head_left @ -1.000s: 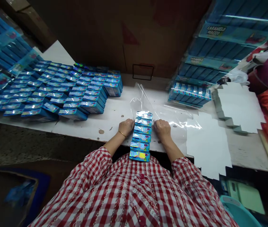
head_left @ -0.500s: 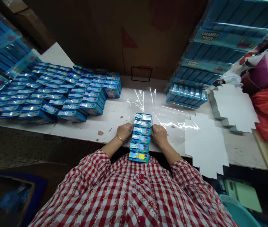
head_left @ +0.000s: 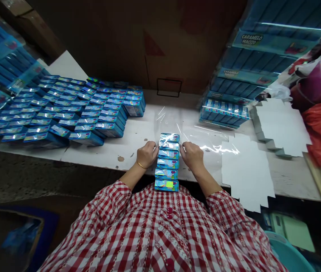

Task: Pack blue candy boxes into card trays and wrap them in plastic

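Left hand (head_left: 148, 155) and right hand (head_left: 193, 155) were curled on either side of the row of blue boxes (head_left: 167, 163) at the bench's (head_left: 134, 139) near edge; whether either gripped clear film (head_left: 174, 120) I couldn't tell.

Light seems to come from overhead, brightening the white tabletop (head_left: 115, 147); the large carton (head_left: 115, 45) at twelve o'clock sinks into shadow. Glare streaks the clear film (head_left: 218, 148) at three o'clock; the row of blue boxes (head_left: 166, 163) glints. Wide-angle distortion stretches the wrapped packs (head_left: 262, 41) at two o'clock; the blue-rimmed container (head_left: 45, 234) at eight is blurred.
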Demonstrator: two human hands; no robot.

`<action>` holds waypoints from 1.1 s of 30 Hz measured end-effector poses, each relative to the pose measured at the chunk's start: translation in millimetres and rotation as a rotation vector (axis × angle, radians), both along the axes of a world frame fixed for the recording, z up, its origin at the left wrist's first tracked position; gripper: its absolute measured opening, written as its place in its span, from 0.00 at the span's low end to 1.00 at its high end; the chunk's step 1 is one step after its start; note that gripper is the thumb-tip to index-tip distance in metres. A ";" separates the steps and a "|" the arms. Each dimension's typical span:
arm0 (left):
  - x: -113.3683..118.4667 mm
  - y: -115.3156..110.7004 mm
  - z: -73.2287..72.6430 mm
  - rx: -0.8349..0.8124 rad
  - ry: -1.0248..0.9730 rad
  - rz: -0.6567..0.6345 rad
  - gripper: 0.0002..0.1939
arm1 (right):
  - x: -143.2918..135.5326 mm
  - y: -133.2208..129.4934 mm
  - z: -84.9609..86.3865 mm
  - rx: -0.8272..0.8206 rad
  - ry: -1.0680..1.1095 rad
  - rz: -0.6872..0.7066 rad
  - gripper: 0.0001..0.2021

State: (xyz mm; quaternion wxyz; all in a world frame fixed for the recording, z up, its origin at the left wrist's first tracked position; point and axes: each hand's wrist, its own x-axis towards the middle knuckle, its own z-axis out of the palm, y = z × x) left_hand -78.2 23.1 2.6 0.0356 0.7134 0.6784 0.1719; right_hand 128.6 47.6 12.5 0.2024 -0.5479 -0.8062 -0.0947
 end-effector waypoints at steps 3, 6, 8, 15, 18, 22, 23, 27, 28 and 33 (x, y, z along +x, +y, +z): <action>-5.8 -10.2 -2.3 0.131 0.014 -0.119 0.17 | 6.5 -8.5 4.6 0.094 -0.059 0.180 0.16; -9.4 -28.2 -12.8 0.241 0.003 -0.229 0.16 | 13.8 -30.2 -3.8 0.155 -0.054 0.339 0.16; -8.4 -35.8 -20.7 0.269 -0.027 -0.214 0.15 | 15.0 -42.4 -14.3 0.147 -0.025 0.288 0.14; -6.4 -29.8 -28.7 -0.104 0.092 -0.032 0.16 | 7.6 -44.0 -39.3 0.013 -0.098 0.076 0.15; -12.4 -39.6 -26.3 -0.156 0.115 -0.061 0.16 | 7.6 -52.3 -37.0 0.000 -0.101 0.146 0.14; -15.7 -69.5 -23.7 -0.099 0.100 -0.190 0.16 | 9.9 -78.2 -29.6 -0.030 -0.103 0.240 0.14; -15.1 -75.9 -23.6 -0.083 0.094 -0.209 0.16 | 10.2 -83.4 -27.7 -0.028 -0.105 0.242 0.14; -11.3 -80.8 -23.6 0.062 0.027 -0.100 0.14 | 6.9 -86.8 -19.3 0.076 -0.055 0.120 0.13; -10.8 -77.3 -23.0 0.119 -0.001 -0.059 0.12 | 5.3 -84.0 -16.6 0.117 -0.031 0.089 0.12; -12.4 -56.6 -16.0 0.304 -0.090 -0.117 0.08 | 0.3 -70.7 -2.1 0.123 0.022 0.183 0.12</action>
